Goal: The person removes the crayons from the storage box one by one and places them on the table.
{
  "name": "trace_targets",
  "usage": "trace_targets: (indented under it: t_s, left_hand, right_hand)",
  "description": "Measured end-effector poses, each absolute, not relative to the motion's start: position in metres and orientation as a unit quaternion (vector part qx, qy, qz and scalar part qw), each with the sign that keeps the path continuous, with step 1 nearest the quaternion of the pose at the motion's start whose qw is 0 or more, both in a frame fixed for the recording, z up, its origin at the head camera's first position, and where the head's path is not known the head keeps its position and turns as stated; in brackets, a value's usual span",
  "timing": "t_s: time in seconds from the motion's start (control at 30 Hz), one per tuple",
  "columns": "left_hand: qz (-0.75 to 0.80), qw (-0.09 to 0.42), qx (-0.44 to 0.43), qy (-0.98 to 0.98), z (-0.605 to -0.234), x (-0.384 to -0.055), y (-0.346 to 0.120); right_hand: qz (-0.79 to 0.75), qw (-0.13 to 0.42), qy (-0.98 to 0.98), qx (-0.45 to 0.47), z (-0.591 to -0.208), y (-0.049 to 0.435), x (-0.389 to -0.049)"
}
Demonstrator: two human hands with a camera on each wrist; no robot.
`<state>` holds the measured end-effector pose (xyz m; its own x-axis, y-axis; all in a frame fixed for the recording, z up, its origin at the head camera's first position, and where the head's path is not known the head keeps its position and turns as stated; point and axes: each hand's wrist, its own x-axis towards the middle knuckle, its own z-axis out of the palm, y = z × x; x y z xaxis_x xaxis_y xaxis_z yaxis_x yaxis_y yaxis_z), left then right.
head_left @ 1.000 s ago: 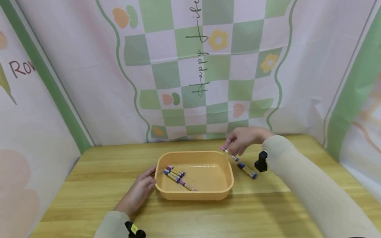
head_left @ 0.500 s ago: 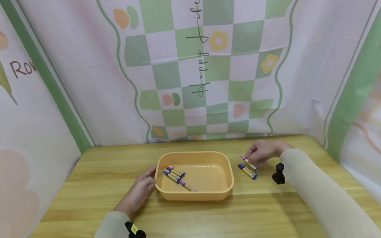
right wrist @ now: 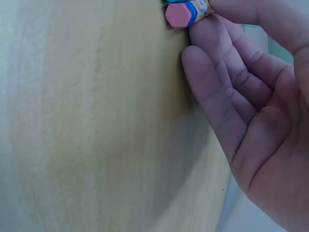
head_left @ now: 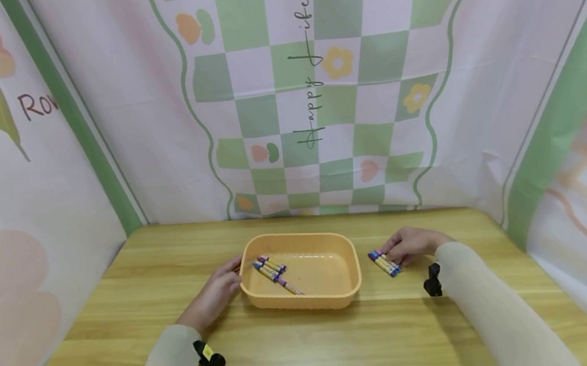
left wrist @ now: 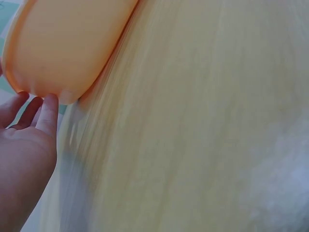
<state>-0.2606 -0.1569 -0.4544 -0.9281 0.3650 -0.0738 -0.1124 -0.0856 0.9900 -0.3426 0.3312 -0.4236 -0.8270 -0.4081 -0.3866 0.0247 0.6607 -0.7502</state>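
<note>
Crayons (head_left: pixel 380 262) lie on the desk (head_left: pixel 314 354) just left of the right hand (head_left: pixel 411 244), the row apparently growing as a pink crayon (right wrist: pixel 179 15), held apart half a second ago, sits alongside, pinched in its fingers; the left hand (head_left: pixel 215 293), loosely bent, touches the tray (head_left: pixel 303 303).

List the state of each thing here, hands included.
Orange tub: upright, open-topped, on the table.
Crayons in the tub: lying loose in its left part.
Crayons outside the tub: lying side by side.
Left hand: fingers touching the tub's left end.
Right hand: fingers pinching the pink crayon.
Pink crayon: held beside those outside.
</note>
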Motion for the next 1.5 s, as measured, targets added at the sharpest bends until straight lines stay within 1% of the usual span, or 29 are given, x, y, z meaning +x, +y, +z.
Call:
trace_targets:
  t_s: [0.43,0.6,0.77,0.97,1.2,1.5]
  left_hand:
    - [0.725,0.167,0.097,0.661,-0.453,-0.26,-0.157]
    - [0.723,0.165,0.089,0.665,-0.453,-0.259,-0.157]
    - [0.722,0.164,0.09,0.666,-0.453,-0.259,-0.157]
    - [0.726,0.164,0.092,0.661,-0.455,-0.26,-0.157]
    - [0.73,0.162,0.086,0.659,-0.456,-0.261,-0.157]
    - [0.728,0.16,0.075,0.662,-0.455,-0.261,-0.157]
  right_hand:
    - [-0.4,0.266,0.87,-0.109,-0.417,0.334,-0.339]
    - [-0.402,0.265,0.87,-0.107,-0.405,0.335,-0.341]
    - [-0.394,0.262,0.87,-0.138,-0.388,0.328,-0.345]
    - [-0.395,0.265,0.864,-0.164,-0.369,0.31,-0.351]
    - [-0.38,0.254,0.868,-0.193,-0.348,0.281,-0.352]
    - [-0.356,0.275,0.86,-0.241,-0.327,0.231,-0.348]
